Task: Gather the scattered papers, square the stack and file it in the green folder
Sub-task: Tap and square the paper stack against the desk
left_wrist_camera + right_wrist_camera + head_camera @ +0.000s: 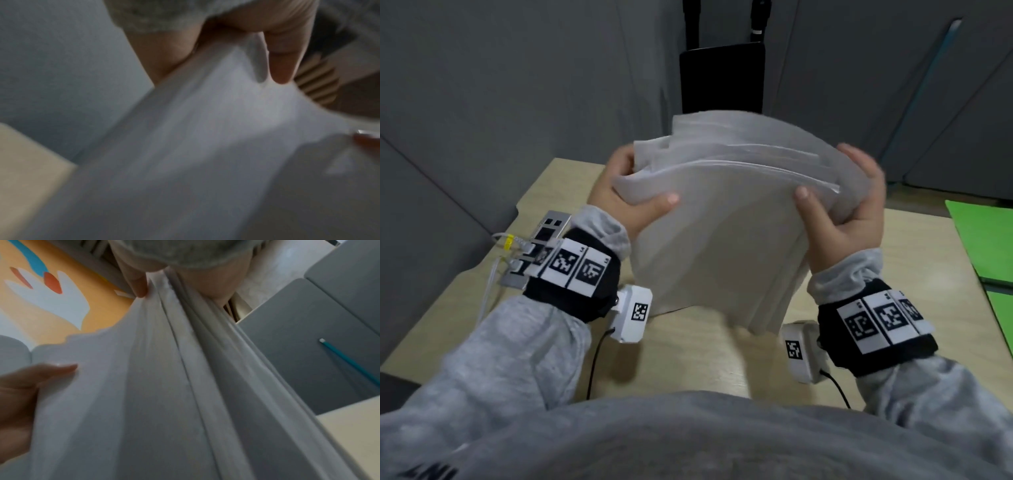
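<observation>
Papers [722, 240] stood on end on the table [688, 356], long side up, top bent away. Gripped at both sides by left hand [626, 202] and right hand [849, 205]. Folder [986, 240] far right.

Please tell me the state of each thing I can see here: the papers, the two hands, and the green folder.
Paper stack: held upright, lower edge on the table, sheets fanned and uneven, not yet square.
Left hand: grips the stack's left side.
Right hand: grips the stack's right side.
Green folder: lies flat at the table's right, holding no papers yet.
</observation>
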`<state>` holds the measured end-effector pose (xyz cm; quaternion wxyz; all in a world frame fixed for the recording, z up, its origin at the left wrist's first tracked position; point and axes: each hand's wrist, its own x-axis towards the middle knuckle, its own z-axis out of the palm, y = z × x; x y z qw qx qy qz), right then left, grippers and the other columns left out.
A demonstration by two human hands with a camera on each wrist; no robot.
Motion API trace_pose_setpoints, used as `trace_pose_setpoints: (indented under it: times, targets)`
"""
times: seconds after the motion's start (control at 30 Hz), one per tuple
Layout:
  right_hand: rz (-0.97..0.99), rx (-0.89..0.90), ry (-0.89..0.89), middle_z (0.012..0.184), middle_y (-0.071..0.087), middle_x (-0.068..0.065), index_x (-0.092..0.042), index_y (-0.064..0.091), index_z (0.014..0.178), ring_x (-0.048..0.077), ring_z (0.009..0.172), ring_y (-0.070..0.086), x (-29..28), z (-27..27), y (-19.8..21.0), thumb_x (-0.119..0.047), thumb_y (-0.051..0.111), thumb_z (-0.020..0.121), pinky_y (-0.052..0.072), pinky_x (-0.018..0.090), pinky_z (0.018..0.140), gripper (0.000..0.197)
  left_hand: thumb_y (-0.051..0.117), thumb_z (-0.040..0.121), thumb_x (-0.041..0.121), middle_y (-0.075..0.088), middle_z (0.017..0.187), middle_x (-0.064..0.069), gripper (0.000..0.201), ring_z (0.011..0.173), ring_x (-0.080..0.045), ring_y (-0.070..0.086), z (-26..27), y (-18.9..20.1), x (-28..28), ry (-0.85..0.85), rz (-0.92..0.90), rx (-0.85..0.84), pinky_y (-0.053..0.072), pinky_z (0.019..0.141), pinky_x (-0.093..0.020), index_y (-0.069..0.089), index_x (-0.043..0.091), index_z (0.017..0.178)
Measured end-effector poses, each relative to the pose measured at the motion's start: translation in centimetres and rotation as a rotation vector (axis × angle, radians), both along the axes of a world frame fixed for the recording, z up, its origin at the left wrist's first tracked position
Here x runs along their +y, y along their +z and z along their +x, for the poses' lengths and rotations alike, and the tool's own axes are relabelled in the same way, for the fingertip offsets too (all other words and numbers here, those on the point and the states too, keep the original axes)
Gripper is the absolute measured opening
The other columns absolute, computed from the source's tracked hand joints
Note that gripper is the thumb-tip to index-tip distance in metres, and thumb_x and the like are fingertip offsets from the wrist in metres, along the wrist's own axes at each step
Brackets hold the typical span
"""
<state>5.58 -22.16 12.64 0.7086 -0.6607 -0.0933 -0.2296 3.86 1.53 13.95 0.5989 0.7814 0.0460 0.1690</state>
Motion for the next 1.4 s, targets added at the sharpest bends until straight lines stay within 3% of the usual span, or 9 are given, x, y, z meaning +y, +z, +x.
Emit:
trace_pose_setpoints:
  times: [0.13, 0.23, 0.4, 0.53, 0.73, 0.9, 1.07, 1.23, 1.4]
  targets:
    - [-0.195, 0.330, 0.054, 0.085, 0.062, -0.020, -0.027, 0.058, 0.103, 0.010, 0.085, 0.062, 0.2, 0.6, -1.4, -0.019, 0.074, 0.079, 0.049, 0.005, 0.067, 0.030, 0.080, 0.070, 0.020, 0.064, 0.087, 0.000, 0.035, 0.090, -0.022, 0.064, -0.2, -2.9, -0.8, 0.130, 0.107, 0.338, 0.047, 0.076, -0.024, 0.063, 0.016, 0.100]
    - [-0.084, 0.315, -0.043, 0.068, 0.063, -0.015, -0.028, 0.063, 0.078, 0.006, 0.070, 0.061, 0.4, 0.3, -0.7, -0.026, 0.073, 0.080, 0.051, 0.017, 0.065, 0.010, 0.077, 0.072, 0.026, 0.067, 0.078, -0.002, 0.023, 0.074, -0.019, 0.066, -0.1, -2.6, -0.6, 0.197, 0.049, 0.272, 0.050, 0.067, -0.019, 0.067, 0.015, 0.089]
    - [-0.022, -0.070, 0.013, 0.113, 0.062, 0.008, -0.008, 0.048, 0.122, 0.012, 0.107, 0.060, 0.1, 0.1, 1.1, -0.004, 0.066, 0.084, 0.047, 0.018, 0.085, 0.043, 0.074, 0.061, 0.031, 0.071, 0.081, 0.013, 0.031, 0.076, -0.004, 0.067, -0.4, -0.2, 0.5, 0.001, -0.166, -0.047, 0.053, 0.065, -0.021, 0.064, 0.029, 0.090]
    - [-0.067, -0.098, 0.058, 0.123, 0.057, 0.020, -0.004, 0.046, 0.124, 0.025, 0.113, 0.057, 0.9, 0.6, 1.4, 0.003, 0.060, 0.086, 0.049, 0.025, 0.090, 0.041, 0.070, 0.065, 0.031, 0.067, 0.084, 0.024, 0.033, 0.077, 0.005, 0.062, -0.3, 0.8, 0.0, -0.069, -0.040, -0.100, 0.049, 0.064, -0.013, 0.059, 0.039, 0.095]
    - [-0.401, -0.096, -0.090, 0.105, 0.064, -0.009, -0.016, 0.065, 0.115, 0.000, 0.097, 0.059, 0.3, 1.1, 1.6, -0.017, 0.055, 0.092, 0.046, 0.017, 0.088, 0.026, 0.071, 0.067, 0.020, 0.067, 0.096, 0.023, 0.047, 0.089, 0.001, 0.063, -0.2, 1.4, 0.2, -0.207, -0.016, -0.145, 0.051, 0.075, -0.017, 0.054, 0.035, 0.109]
    - [-0.365, -0.015, -0.143, 0.072, 0.062, -0.020, -0.028, 0.064, 0.089, -0.006, 0.070, 0.056, -0.3, 0.9, 1.5, -0.028, 0.063, 0.086, 0.047, 0.016, 0.063, 0.003, 0.073, 0.061, 0.029, 0.069, 0.086, 0.023, 0.038, 0.080, 0.003, 0.063, -0.5, 0.7, 0.8, -0.162, 0.005, -0.082, 0.050, 0.070, -0.015, 0.063, 0.043, 0.094]
    - [-0.118, 0.158, 0.161, 0.100, 0.066, -0.014, -0.036, 0.063, 0.099, 0.007, 0.089, 0.064, -1.2, 1.6, 0.5, -0.019, 0.077, 0.071, 0.052, 0.021, 0.076, 0.036, 0.076, 0.053, 0.034, 0.072, 0.080, 0.018, 0.032, 0.078, -0.002, 0.066, -0.6, 0.4, 1.5, -0.145, -0.061, 0.005, 0.053, 0.075, -0.026, 0.069, 0.044, 0.082]
    - [-0.148, 0.297, 0.355, 0.079, 0.074, -0.015, -0.027, 0.070, 0.090, 0.003, 0.081, 0.068, -1.3, 2.3, -0.6, -0.013, 0.074, 0.063, 0.055, 0.025, 0.079, 0.031, 0.086, 0.049, 0.036, 0.057, 0.131, -0.010, 0.078, 0.121, -0.027, 0.054, -0.2, 0.4, 1.9, -0.273, -0.115, 0.057, 0.042, 0.103, -0.050, 0.059, 0.022, 0.121]
    - [-0.049, 0.301, 0.388, 0.075, 0.073, -0.012, -0.032, 0.075, 0.078, 0.006, 0.078, 0.067, -1.3, 2.3, -0.8, -0.008, 0.070, 0.063, 0.053, 0.026, 0.075, 0.029, 0.079, 0.047, 0.021, 0.072, 0.101, 0.015, 0.059, 0.101, -0.004, 0.065, -0.2, 0.1, 2.0, -0.350, -0.163, 0.120, 0.050, 0.087, -0.022, 0.068, 0.037, 0.103]
